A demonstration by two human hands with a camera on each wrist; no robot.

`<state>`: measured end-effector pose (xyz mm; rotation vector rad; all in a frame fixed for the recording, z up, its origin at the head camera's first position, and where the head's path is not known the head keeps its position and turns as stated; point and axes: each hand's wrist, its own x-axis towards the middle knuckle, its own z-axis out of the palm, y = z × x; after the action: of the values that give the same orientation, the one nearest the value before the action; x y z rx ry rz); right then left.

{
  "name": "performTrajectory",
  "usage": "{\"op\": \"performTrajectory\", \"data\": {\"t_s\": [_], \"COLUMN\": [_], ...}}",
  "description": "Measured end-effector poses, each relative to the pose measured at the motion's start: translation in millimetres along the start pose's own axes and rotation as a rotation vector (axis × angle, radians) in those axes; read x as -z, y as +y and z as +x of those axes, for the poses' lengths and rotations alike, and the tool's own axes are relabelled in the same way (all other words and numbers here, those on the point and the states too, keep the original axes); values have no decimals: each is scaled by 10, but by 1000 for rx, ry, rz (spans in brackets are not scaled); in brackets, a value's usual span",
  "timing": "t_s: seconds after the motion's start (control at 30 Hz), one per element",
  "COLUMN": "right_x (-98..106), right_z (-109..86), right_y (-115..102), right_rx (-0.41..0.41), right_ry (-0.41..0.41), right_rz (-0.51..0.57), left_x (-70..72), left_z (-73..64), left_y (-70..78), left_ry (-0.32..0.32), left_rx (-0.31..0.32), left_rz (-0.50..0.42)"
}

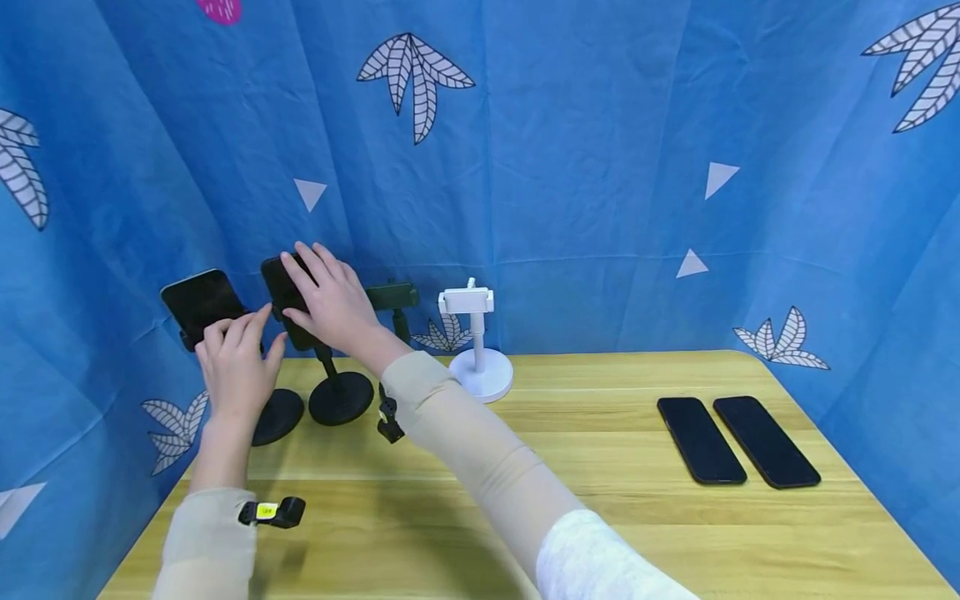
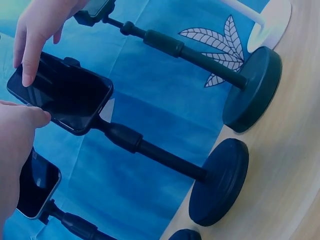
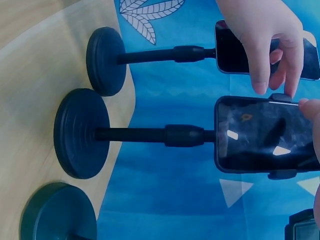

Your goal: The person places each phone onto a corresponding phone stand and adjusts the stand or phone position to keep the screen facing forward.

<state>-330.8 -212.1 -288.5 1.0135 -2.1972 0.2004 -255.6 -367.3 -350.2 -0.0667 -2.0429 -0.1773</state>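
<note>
A black phone [image 1: 281, 287] sits upright in the clamp of a black phone stand [image 1: 341, 400]. My right hand [image 1: 333, 304] grips this phone across its upper part, fingers at one edge and thumb at the other. My left hand [image 1: 236, 367] reaches in from the left; in the right wrist view its index fingertip touches or nearly touches the stand's clamp arm [image 3: 283, 97]. Behind the left hand, a second phone [image 1: 201, 298] stands tilted in another black stand, whose round base [image 1: 277, 417] is partly hidden by the arm.
To the right are a dark green phone stand [image 1: 393, 297], mostly behind my right arm, and a white phone stand [image 1: 483, 375], its holder without a phone. Two dark phones, one left [image 1: 701, 440] and one right [image 1: 767, 442], lie flat on the wooden table [image 1: 585, 467]. Blue curtain [image 1: 585, 167] hangs behind.
</note>
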Motion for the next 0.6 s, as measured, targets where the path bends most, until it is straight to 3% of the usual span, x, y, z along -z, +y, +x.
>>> {"op": "performTrajectory", "data": {"t_s": [0.6], "right_x": [18], "right_z": [-293], "right_y": [149], "right_rx": [43], "right_ry": [77], "right_rz": [34], "left_x": [103], "left_z": [-184], "left_y": [121], "left_ry": [-105], "left_rx": [97], "left_rz": [-26]}}
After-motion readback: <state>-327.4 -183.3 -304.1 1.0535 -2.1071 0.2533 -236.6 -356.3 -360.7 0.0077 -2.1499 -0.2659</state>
